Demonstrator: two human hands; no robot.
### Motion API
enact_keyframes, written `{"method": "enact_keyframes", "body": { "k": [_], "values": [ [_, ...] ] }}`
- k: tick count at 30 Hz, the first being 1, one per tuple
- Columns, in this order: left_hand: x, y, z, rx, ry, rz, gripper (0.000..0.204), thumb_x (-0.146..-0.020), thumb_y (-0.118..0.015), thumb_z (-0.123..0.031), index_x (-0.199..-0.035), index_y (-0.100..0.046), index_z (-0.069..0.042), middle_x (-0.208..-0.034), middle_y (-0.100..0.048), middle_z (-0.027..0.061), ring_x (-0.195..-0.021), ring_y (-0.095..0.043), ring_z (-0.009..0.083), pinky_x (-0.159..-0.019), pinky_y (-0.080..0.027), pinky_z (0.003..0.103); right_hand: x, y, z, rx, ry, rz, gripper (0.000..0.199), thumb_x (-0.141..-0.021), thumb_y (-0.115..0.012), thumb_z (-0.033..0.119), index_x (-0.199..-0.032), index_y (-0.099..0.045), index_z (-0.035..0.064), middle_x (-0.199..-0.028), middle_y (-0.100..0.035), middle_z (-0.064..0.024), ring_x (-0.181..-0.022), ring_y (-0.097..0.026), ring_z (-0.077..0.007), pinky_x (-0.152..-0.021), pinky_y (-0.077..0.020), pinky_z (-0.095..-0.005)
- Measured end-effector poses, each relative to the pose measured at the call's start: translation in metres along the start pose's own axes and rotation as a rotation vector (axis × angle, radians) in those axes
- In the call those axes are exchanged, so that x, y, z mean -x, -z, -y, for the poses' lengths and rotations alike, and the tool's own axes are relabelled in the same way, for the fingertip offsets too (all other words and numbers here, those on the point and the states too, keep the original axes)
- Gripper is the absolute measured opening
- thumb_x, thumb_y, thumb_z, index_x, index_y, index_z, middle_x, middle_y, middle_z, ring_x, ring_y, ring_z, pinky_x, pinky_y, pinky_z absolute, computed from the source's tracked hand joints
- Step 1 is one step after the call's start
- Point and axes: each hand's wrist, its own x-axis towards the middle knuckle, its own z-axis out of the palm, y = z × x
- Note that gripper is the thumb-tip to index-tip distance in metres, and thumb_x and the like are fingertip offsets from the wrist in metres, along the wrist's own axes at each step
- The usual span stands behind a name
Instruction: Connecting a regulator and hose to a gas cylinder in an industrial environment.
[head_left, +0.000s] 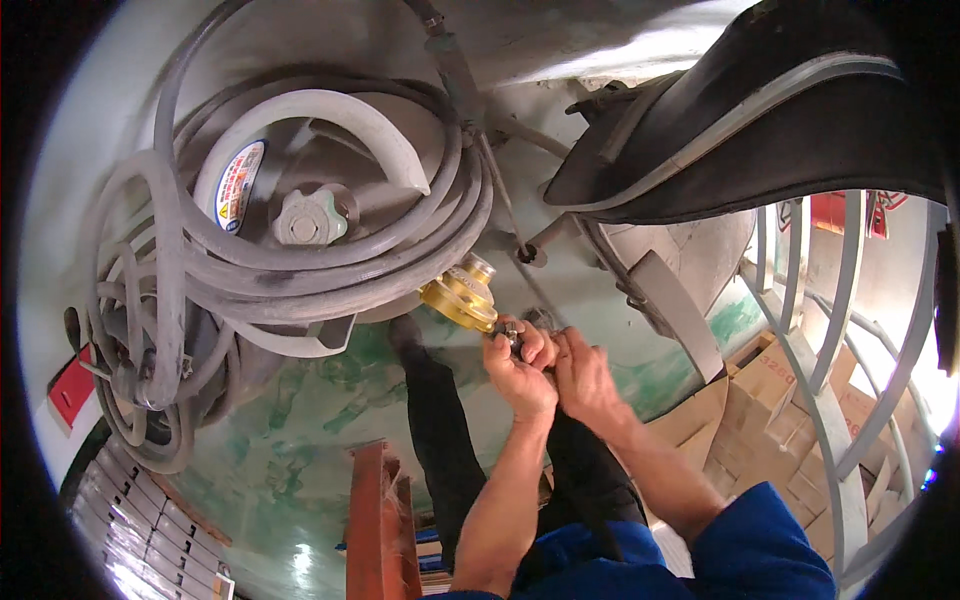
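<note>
A yellow gas regulator [462, 294] sits beside the grey gas cylinder, just beyond my hands. At its near end is a small dark metal fitting [510, 337]. My left hand [522, 378] is closed round this fitting with thumb and fingers. Right beside it, my right hand [588, 378] is closed too, its fingers close against the left ones. Whatever the right hand grips is hidden behind its fingers. The cylinder's pale collar [330, 105] and its pale green valve knob [312, 218] show to the left, ringed by a thick grey hose [330, 275].
More hose loops [140, 300] hang at the left. A large black curved cover [740, 130] stands over a second rounded tank [690, 250]. Grey metal railing [820, 400] borders the right, with cardboard boxes [770, 400] behind it. A red-brown steel post [375, 520] rises near my legs.
</note>
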Motion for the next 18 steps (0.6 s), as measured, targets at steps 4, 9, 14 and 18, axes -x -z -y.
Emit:
{"method": "enact_keyframes", "body": {
  "k": [4, 9, 14, 18],
  "values": [
    [0.0, 0.002, 0.003, 0.12, 0.025, 0.084, 0.036, -0.089, -0.052, -0.042, -0.09, -0.042, -0.008, -0.059, -0.033, -0.0008, -0.047, -0.028, 0.0101, -0.045, -0.023, 0.027, -0.002, 0.022, 0.009, 0.025, 0.052, 0.105, 0.016, -0.091, -0.043, 0.004, -0.096, -0.05, -0.0091, -0.084, -0.056, -0.0237, -0.076, -0.059, -0.0454, -0.063, -0.0462, -0.05],
    [-0.007, 0.035, 0.005, -0.212, -0.126, 0.136, 0.041, -0.088, -0.055, -0.045, -0.09, -0.044, -0.006, -0.06, -0.035, -0.0001, -0.049, -0.031, 0.0098, -0.047, -0.026, 0.027, 0.005, -0.062, -0.064, 0.167, 0.389, -0.109, 0.027, -0.083, -0.059, 0.011, -0.106, -0.054, -0.0037, -0.109, -0.059, -0.0202, -0.088, -0.062, -0.0365, -0.071, -0.0475, -0.0411],
    [-0.012, 0.047, 0.01, -0.182, -0.145, 0.226, 0.044, -0.088, -0.056, -0.045, -0.095, -0.046, -0.002, -0.063, -0.039, 0.0011, -0.05, -0.034, 0.0109, -0.047, -0.028, 0.028, 0.0, -0.073, -0.063, -0.016, 0.389, -0.109, 0.017, -0.084, -0.046, 0.005, -0.097, -0.053, -0.0049, -0.096, -0.056, -0.0215, -0.082, -0.056, -0.0417, -0.066, -0.0457, -0.0449],
    [-0.008, 0.042, -0.018, -0.27, -0.177, 0.24, 0.043, -0.09, -0.048, -0.043, -0.102, -0.047, -0.001, -0.064, -0.039, 0.0022, -0.054, -0.038, 0.0123, -0.049, -0.033, 0.028, 0.0, -0.052, -0.023, -0.306, 0.046, 0.099, 0.016, -0.093, -0.041, 0.007, -0.098, -0.052, -0.004, -0.088, -0.056, -0.0202, -0.074, -0.06, -0.034, -0.062, -0.0487, -0.0412]
  ]
}}
